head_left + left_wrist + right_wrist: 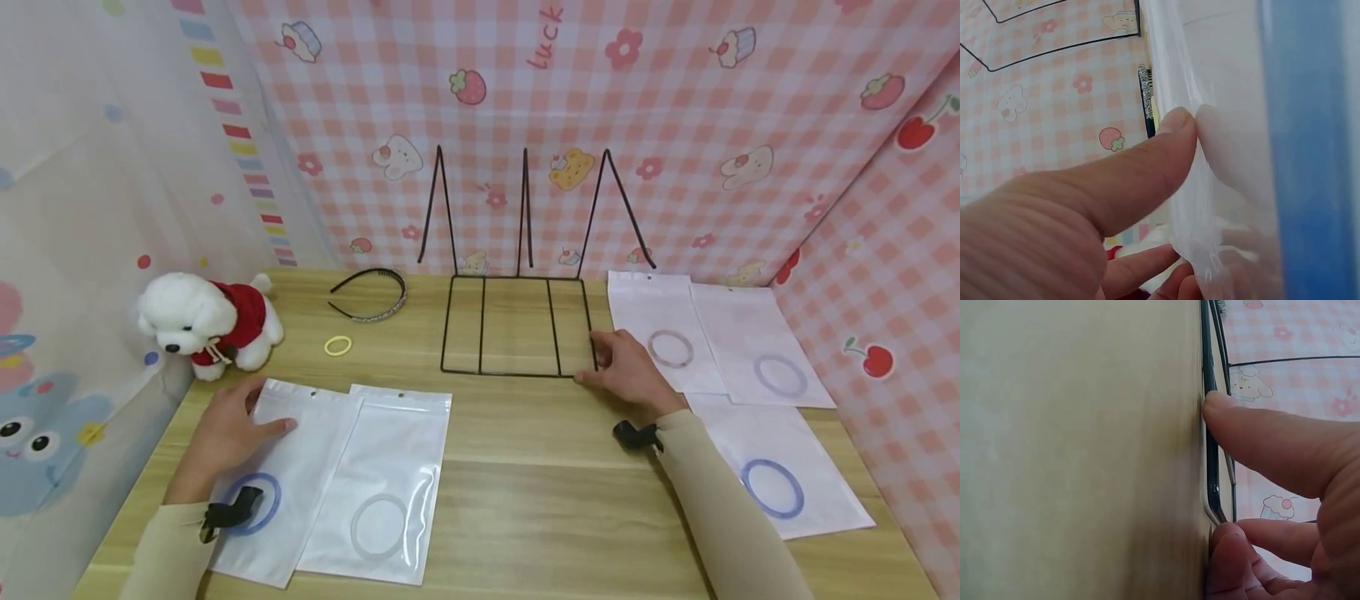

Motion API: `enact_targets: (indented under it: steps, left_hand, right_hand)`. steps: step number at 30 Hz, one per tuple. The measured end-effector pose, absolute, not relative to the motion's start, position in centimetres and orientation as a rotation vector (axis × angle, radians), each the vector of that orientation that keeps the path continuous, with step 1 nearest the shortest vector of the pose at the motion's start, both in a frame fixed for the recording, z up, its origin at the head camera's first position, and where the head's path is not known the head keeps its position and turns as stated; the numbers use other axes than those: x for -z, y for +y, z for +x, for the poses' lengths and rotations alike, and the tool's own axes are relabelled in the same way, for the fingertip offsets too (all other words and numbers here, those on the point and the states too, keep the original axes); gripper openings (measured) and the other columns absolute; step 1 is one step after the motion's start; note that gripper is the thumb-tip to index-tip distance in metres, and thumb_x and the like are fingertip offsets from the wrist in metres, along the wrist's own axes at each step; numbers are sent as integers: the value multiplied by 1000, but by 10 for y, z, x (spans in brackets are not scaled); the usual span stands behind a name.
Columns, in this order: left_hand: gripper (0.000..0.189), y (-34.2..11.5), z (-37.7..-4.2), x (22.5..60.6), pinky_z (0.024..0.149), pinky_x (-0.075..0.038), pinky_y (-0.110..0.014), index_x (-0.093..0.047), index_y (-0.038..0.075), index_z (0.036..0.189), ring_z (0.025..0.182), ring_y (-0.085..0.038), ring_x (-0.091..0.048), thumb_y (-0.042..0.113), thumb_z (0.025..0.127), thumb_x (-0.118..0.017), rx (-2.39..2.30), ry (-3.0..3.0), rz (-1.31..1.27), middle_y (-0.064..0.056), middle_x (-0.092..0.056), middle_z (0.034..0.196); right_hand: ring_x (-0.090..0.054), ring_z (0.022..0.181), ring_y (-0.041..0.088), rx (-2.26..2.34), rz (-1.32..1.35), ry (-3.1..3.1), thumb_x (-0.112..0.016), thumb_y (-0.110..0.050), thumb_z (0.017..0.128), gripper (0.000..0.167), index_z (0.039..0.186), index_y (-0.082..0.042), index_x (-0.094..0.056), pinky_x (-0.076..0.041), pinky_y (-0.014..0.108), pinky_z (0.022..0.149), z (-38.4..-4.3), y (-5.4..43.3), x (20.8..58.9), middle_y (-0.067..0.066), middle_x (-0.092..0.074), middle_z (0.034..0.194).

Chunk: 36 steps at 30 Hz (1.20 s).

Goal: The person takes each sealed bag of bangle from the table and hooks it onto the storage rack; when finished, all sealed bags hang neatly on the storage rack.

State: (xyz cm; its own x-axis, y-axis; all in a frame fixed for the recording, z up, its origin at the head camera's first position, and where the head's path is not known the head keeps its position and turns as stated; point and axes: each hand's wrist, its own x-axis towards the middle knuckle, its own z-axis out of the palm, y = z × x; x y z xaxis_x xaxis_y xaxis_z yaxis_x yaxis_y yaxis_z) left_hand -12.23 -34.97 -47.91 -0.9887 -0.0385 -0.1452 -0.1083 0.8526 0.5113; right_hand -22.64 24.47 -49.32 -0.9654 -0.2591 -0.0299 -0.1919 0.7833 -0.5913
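My left hand [266, 408] lies on a white pouch [300, 450] with a blue ring [273, 492] inside, at the table's front left. In the left wrist view my thumb [1147, 169] presses the pouch [1235, 94] from above with fingers under it, pinching its edge beside the blue ring [1310, 156]. A second pouch [390, 483] with a clear ring lies just to the right. My right hand [592, 358] holds the front right corner of the black wire rack [517, 372]. The right wrist view shows the thumb [1260, 437] and a curled finger on the wire [1207, 362].
A white plush dog [206, 321] sits at the back left, with a black headband [371, 296] and a yellow hair tie [337, 345] nearby. Three more ring pouches [660, 325] [757, 350] [780, 475] lie to the right. Pink checked cloth walls enclose the wooden table [525, 483].
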Motion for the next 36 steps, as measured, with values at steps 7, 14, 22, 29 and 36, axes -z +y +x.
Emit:
enact_targets:
  steps: [7,14,22,29,36]
  left_hand:
    - [97,-355,-123,484,107,-47,-65,-34,-12,157,128,-52,-50,34,89,-86,-900,2827,-197,-37,-47,145]
    - [92,-356,-125,480,90,-49,-50,-35,-8,157,109,-42,-49,35,92,-83,-903,2814,-263,-28,-52,123]
    - [60,-355,-122,480,76,-48,-37,-53,-1,138,101,-36,-53,42,101,-71,-897,2847,-293,-22,-55,112]
    - [70,-349,-118,474,94,-54,-59,-53,2,146,114,-44,-54,58,105,-57,-1024,2817,-337,-29,-57,137]
    - [52,-344,-120,463,68,-49,-26,-65,7,132,92,-22,-55,51,105,-62,-1183,2872,-278,-13,-64,110]
  right_hand:
    - [-55,102,29,977,-335,2799,-87,-32,88,86,154,5,-48,-46,43,90,-228,246,495,19,-58,118]
    - [-53,103,29,989,-351,2774,-87,-35,88,89,156,5,-45,-45,43,90,-234,244,495,19,-56,119]
    - [-55,101,29,982,-350,2790,-88,-33,87,90,156,6,-45,-46,42,90,-234,244,495,19,-57,117]
    - [-53,98,27,963,-340,2804,-89,-35,87,92,156,6,-45,-44,40,87,-230,246,500,16,-57,112]
    - [-53,99,27,968,-348,2802,-89,-36,87,92,156,6,-44,-45,40,87,-230,247,498,17,-56,115]
